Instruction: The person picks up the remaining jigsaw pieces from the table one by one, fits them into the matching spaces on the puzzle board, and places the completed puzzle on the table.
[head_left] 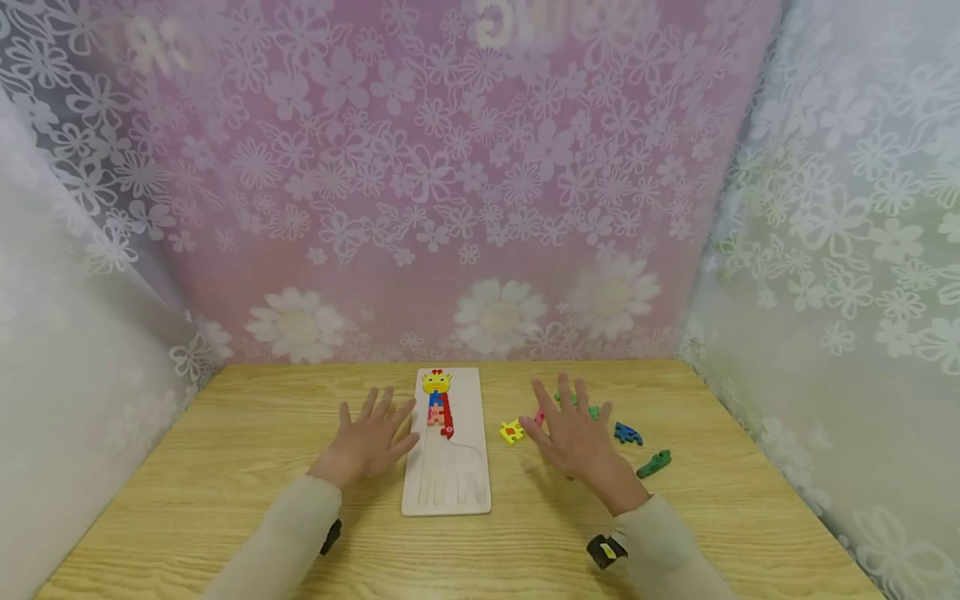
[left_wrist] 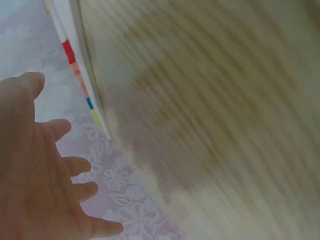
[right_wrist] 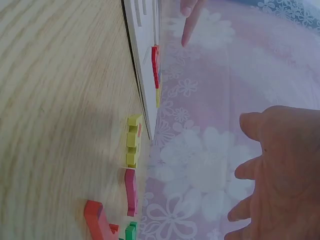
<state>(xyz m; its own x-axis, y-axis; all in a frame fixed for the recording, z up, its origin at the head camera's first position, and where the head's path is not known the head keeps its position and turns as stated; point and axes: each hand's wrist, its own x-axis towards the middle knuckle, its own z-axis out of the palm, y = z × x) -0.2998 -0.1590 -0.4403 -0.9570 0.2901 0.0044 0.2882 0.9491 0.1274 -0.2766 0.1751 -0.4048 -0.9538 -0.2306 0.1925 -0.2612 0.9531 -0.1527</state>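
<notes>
Fingers spread, my left hand hovers at the left side of a pale wooden puzzle board, holding nothing. On the board lie a yellow giraffe-head piece, a blue piece, a salmon piece and a long red piece; bare recesses show in its lower part. To the right, my right hand hangs above loose puzzle pieces, its fingers also spread and holding nothing. In the right wrist view, a yellow piece, a pink piece and an orange-red piece lie below the hand.
Right of the right hand lie a blue piece and a dark green piece. More green pieces sit behind the fingers, partly hidden. The wooden table ends at a floral curtain. Curtains also hang at both sides.
</notes>
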